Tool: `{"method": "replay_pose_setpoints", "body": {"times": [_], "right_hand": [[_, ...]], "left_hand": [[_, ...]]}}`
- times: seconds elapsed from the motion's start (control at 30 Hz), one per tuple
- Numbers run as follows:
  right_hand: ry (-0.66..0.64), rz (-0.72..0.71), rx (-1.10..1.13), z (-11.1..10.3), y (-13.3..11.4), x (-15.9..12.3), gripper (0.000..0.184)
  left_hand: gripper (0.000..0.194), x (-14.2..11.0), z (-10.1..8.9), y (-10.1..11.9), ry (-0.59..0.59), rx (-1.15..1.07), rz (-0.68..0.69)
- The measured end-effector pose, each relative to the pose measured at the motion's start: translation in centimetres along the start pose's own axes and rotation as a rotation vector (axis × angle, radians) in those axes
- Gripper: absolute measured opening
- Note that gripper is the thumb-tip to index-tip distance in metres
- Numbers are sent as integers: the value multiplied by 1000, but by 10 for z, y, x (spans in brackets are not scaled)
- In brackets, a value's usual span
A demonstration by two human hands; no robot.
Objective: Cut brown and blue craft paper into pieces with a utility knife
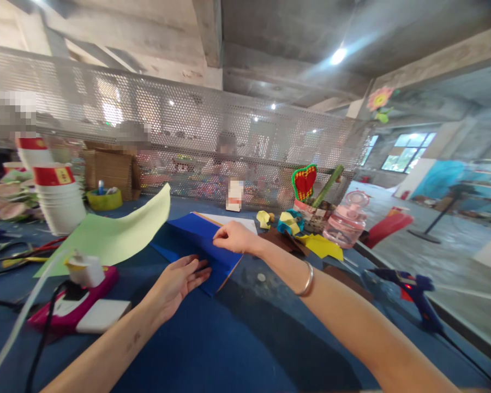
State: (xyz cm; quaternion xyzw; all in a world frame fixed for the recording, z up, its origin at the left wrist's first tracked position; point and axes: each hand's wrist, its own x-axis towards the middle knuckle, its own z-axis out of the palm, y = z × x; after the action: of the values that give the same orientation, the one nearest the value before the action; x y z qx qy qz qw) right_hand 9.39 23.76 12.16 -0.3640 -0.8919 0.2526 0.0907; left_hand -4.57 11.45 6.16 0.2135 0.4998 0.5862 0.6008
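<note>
Head view: your right hand (239, 238) pinches the edge of a folded blue sheet (192, 226) on the blue table (180, 355); your left hand (179, 284), fingers loosely spread, lies at its near side, contact unclear. Ahead to your left, a yellow-green bowl (104, 201) holds small white and blue items (101, 188) beyond stacked paper cups (61, 204) whose red-and-gold print is too blurred to read. To your right, a patterned pot (311, 216) holds a red heart (305, 183) and a green stem (328, 186), beside a clear pink bottle (346, 222).
</note>
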Motion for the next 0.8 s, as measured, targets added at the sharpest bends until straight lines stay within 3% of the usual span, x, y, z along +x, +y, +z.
{"method": "replay_pose_setpoints", "body": {"times": [0.17, 0.3, 0.57, 0.8], "right_hand": [[233, 43, -117, -30, 1, 0, 25], [351, 76, -172, -39, 13, -1, 25], [542, 157, -224, -51, 25, -4, 28], [689, 148, -283, -83, 23, -4, 27]], "left_hand": [[33, 1, -2, -1, 29, 13, 30], [34, 6, -7, -7, 6, 81, 78], [32, 25, -18, -27, -178, 476, 283], [35, 27, -20, -34, -240, 740, 401]]}}
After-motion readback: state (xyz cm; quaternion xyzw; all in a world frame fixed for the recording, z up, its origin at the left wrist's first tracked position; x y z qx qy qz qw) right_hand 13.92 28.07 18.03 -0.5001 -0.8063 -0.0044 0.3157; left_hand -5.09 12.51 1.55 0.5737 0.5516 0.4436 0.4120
